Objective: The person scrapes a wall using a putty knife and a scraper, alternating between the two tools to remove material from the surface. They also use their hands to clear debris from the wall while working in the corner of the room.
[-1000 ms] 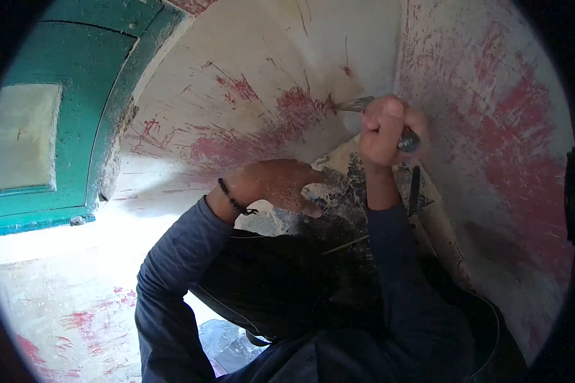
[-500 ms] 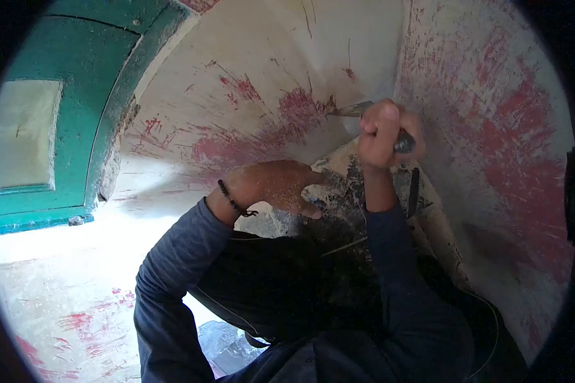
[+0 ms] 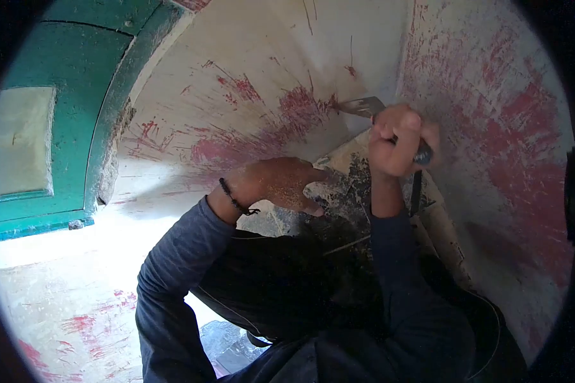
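Note:
My right hand (image 3: 399,139) is closed around the dark handle of a metal scraper (image 3: 363,106). Its blade lies against the cream wall (image 3: 255,70), on a patch of worn red paint (image 3: 294,105) near the inside corner. My left hand (image 3: 281,184), with a black bracelet (image 3: 235,198) on its wrist, rests flat with spread fingers on the wall's lower part, beside a dark scraped, crumbling area (image 3: 348,191). Both arms are in blue-grey sleeves.
A green door frame and panel (image 3: 76,115) stands at the left. The right wall (image 3: 498,127) is streaked with red paint. Pale floor (image 3: 64,300) with red flecks lies below left. A dark thin tool or strip (image 3: 415,191) hangs by the corner.
My right hand with the scraper has shifted slightly right and down along the wall, the blade staying on the red patch. My left hand has stayed in place.

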Demonstrator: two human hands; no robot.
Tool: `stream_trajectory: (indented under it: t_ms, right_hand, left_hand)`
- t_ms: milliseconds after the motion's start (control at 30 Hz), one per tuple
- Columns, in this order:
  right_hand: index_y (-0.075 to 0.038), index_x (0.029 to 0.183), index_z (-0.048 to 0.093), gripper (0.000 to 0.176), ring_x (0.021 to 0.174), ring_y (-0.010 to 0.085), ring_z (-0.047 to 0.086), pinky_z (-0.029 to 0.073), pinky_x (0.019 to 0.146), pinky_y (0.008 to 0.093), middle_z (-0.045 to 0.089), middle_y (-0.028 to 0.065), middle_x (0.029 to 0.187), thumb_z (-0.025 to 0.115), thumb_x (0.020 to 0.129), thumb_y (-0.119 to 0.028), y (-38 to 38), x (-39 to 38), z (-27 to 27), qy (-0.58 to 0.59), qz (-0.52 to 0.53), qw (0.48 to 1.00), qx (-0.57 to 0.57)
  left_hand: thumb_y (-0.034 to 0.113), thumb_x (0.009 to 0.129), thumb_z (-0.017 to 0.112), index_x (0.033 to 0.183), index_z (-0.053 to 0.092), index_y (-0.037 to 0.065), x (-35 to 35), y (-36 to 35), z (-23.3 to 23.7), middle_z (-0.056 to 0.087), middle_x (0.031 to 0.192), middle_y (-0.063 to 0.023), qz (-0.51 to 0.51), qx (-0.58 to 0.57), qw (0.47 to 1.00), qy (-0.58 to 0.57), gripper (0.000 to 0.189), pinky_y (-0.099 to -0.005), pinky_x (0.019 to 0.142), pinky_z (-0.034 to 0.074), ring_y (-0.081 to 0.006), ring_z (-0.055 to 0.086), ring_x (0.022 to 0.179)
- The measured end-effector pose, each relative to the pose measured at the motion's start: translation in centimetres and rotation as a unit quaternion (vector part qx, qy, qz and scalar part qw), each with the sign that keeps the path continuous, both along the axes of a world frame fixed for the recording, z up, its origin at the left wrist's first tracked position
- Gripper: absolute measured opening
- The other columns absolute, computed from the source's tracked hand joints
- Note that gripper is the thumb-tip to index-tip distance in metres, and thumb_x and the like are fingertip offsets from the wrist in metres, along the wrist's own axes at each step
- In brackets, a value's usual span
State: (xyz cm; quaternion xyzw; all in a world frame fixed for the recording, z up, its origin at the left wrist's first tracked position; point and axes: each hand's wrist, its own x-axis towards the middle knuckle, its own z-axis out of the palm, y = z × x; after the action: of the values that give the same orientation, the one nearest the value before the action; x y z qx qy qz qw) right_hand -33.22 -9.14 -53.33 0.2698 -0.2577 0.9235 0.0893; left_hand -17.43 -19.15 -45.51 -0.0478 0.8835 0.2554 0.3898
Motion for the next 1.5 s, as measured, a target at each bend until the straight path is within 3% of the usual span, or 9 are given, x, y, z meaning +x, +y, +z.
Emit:
stream_trajectory:
  t_ms: [200,400,467,600,700,1000,1100,1400,1500]
  right_hand:
    - [-0.003,0.073,0.051,0.025,0.049,0.0131,0.054,0.044,0.047,0.0307,0.058,0.0082,0.058,0.059,0.096,-0.008,-0.3,0.5,-0.8,-0.029,-0.052,0.994,0.087]
    - [0.000,0.077,0.056,0.020,0.050,0.0137,0.054,0.045,0.048,0.0301,0.057,0.0073,0.059,0.060,0.095,-0.008,-0.7,0.8,0.6,-0.042,-0.010,0.998,0.034]
    - [-0.001,0.072,0.054,0.025,0.049,0.0138,0.054,0.044,0.048,0.0298,0.057,0.0078,0.058,0.061,0.095,-0.009,-0.2,-0.7,-1.5,0.044,0.040,0.998,0.025]
    - [-0.001,0.067,0.052,0.031,0.048,0.0139,0.054,0.044,0.048,0.0295,0.058,0.0095,0.058,0.062,0.095,-0.011,-1.2,1.5,-0.6,-0.004,-0.033,0.996,0.082]
    - [-0.001,0.068,0.053,0.030,0.048,0.0138,0.054,0.043,0.046,0.0292,0.059,0.0105,0.057,0.062,0.095,-0.010,-0.2,1.7,-0.4,0.033,-0.022,0.999,0.031]
    - [-0.001,0.060,0.059,0.036,0.048,0.0140,0.055,0.044,0.047,0.0283,0.059,0.0068,0.055,0.061,0.093,-0.014,-1.9,2.9,-1.4,0.023,-0.074,0.992,0.099]
    - [-0.002,0.062,0.061,0.032,0.047,0.0138,0.055,0.044,0.047,0.0268,0.059,0.0048,0.055,0.061,0.092,-0.014,0.0,2.7,-1.5,0.065,-0.047,0.974,0.213]
    - [-0.002,0.065,0.060,0.024,0.048,0.0145,0.056,0.047,0.050,0.0258,0.061,0.0075,0.058,0.062,0.088,-0.008,-0.9,2.0,-1.1,0.067,-0.051,0.995,0.062]
    - [-0.001,0.065,0.058,0.022,0.049,0.0149,0.056,0.047,0.049,0.0257,0.061,0.0089,0.059,0.064,0.085,-0.006,-1.8,1.9,-1.6,0.083,-0.101,0.984,0.118]
  left_hand:
    - [0.052,0.090,0.070,0.149,0.049,0.012,-0.1,0.1,-0.4,0.064,0.124,-0.0250,0.003,-0.005,1.000,-0.012,0.074,-0.0504,0.101,0.048,-0.0423,0.061,0.117]
    - [0.052,0.089,0.070,0.148,0.049,0.012,-0.4,0.2,0.3,0.064,0.124,-0.0245,0.011,-0.004,0.999,-0.031,0.074,-0.0496,0.102,0.047,-0.0421,0.060,0.119]
    - [0.052,0.090,0.070,0.148,0.050,0.012,-0.6,0.1,0.4,0.064,0.123,-0.0244,0.010,-0.006,1.000,-0.026,0.074,-0.0494,0.103,0.047,-0.0419,0.060,0.119]
    - [0.051,0.090,0.070,0.147,0.050,0.011,-0.2,0.2,0.0,0.065,0.122,-0.0244,0.024,0.022,0.999,-0.004,0.073,-0.0494,0.103,0.046,-0.0415,0.060,0.118]
    - [0.051,0.089,0.070,0.147,0.051,0.011,-0.3,0.4,0.0,0.064,0.124,-0.0252,0.015,-0.001,1.000,-0.015,0.073,-0.0493,0.102,0.047,-0.0415,0.060,0.118]
    - [0.049,0.089,0.071,0.145,0.052,0.010,-0.2,0.6,0.7,0.068,0.114,-0.0243,0.034,-0.005,0.999,-0.024,0.071,-0.0491,0.098,0.048,-0.0420,0.064,0.111]
    - [0.049,0.090,0.071,0.145,0.052,0.010,0.0,0.4,0.1,0.069,0.111,-0.0242,0.018,-0.009,1.000,0.008,0.071,-0.0492,0.097,0.049,-0.0421,0.065,0.109]
    - [0.049,0.091,0.069,0.147,0.051,0.011,0.5,0.4,0.2,0.066,0.119,-0.0251,0.021,0.003,1.000,0.003,0.070,-0.0478,0.100,0.047,-0.0411,0.062,0.116]
    - [0.049,0.091,0.069,0.147,0.051,0.010,0.1,0.5,0.6,0.066,0.117,-0.0255,0.029,-0.003,0.999,-0.022,0.070,-0.0478,0.099,0.048,-0.0417,0.062,0.115]
